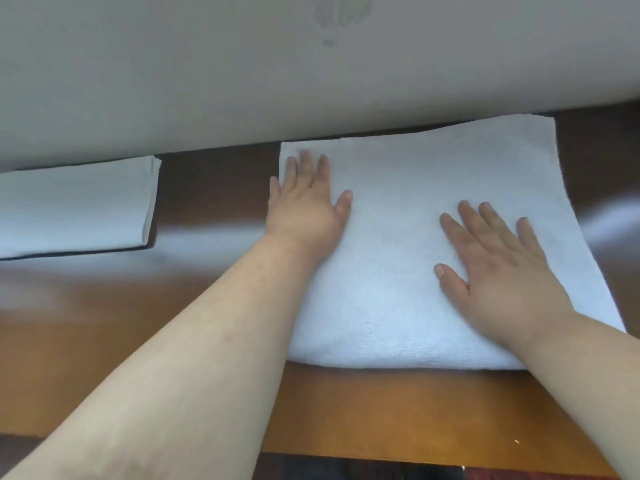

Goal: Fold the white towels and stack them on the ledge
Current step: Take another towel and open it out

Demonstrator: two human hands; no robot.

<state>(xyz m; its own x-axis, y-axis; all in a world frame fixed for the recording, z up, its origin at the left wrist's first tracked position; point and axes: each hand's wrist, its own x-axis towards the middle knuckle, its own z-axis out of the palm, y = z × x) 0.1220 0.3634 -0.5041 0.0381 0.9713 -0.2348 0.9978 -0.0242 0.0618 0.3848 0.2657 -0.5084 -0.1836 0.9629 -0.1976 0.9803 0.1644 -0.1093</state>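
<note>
Now both hands — left hand [304,206], right hand [498,268] — flat on towel [391,237].

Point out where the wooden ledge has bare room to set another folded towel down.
Bare wood lies between the folded towel at left and the towel being pressed. More bare wood runs along the near edge, left of the left hand. The right side is crowded: both hands, including the right hand, lie flat on that towel.
</note>
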